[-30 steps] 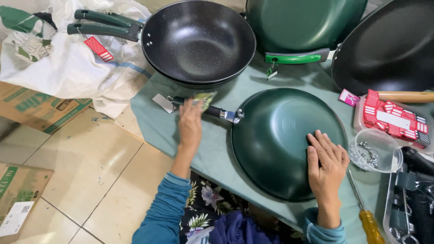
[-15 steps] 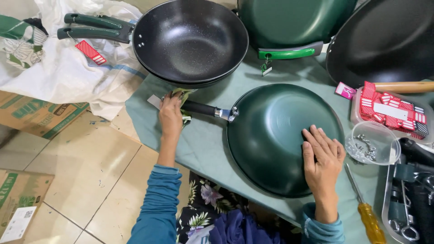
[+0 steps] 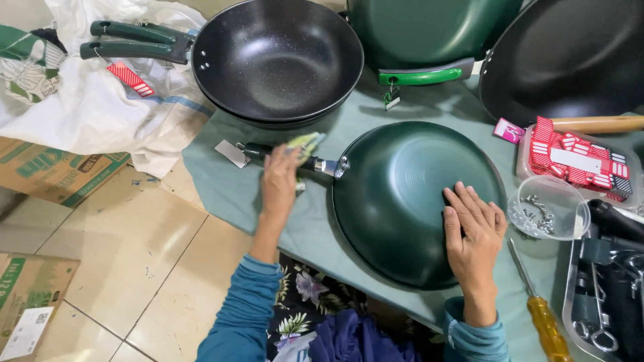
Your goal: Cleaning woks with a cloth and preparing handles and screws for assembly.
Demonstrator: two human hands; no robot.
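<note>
Overturned dark green round metal pan [image 3: 409, 201] is lying at frame centre on the cloth-covered counter [image 3: 221, 181]. Right hand [image 3: 473, 231] is pressing flat and open on its smooth domed base; left hand [image 3: 280, 179] is gripping its dark handle [image 3: 268, 151], wrapped in pale green plastic. That slick base could slide on the soft cloth.
</note>
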